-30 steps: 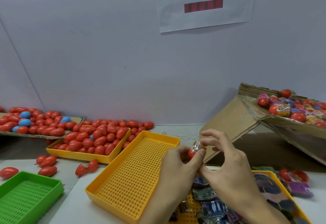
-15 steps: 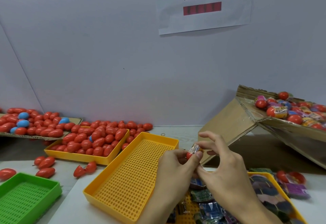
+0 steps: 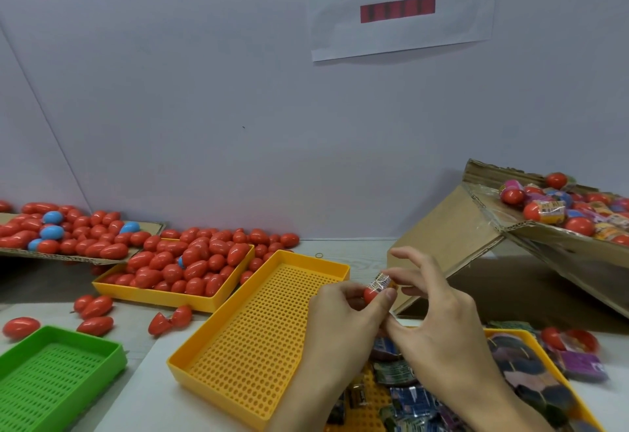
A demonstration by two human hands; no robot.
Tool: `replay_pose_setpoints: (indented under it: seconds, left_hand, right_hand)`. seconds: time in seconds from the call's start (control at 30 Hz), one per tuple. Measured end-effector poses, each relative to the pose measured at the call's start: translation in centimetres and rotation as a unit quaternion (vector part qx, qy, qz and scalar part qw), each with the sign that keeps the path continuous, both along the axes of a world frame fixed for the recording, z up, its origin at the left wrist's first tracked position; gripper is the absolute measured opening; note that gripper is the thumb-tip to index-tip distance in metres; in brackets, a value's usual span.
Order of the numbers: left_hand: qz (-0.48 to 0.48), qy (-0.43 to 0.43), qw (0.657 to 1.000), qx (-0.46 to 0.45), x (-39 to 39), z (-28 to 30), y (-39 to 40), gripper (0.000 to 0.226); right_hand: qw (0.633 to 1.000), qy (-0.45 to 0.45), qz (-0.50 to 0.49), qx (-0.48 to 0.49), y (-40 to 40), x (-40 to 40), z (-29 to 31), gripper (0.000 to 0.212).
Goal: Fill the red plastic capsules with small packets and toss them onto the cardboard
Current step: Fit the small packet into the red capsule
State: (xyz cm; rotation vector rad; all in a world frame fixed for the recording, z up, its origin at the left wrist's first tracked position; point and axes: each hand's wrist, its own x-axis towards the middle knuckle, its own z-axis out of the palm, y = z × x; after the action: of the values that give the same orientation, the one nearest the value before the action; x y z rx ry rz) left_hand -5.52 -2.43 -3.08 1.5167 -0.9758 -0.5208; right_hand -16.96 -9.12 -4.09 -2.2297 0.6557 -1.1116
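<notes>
Capsule (image 3: 371, 294) stays pinched by left hand (image 3: 343, 322); right hand (image 3: 439, 322) still pinches packet (image 3: 381, 282).

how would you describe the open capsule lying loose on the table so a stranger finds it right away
Start at the empty yellow tray in the middle. Just off its far left side, on the table in front of the capsule-filled yellow tray, lies the open red capsule. Unlike the closed capsules around it, its two halves gape apart.

L hand (image 3: 343, 316) grips capsule (image 3: 371, 294), R hand (image 3: 439, 316) pinches packet (image 3: 381, 282)
</notes>
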Motion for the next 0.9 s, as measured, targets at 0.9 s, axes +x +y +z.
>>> replay_pose_setpoints:
  seconds: [0.9]
  left_hand:
    - [-0.081,-0.021,0.996,0.006,0.97,-0.01,0.25,0.026]
  right_hand:
    - [0.999,-0.016,0.028,0.007,-0.57,-0.27,-0.18,0.079]
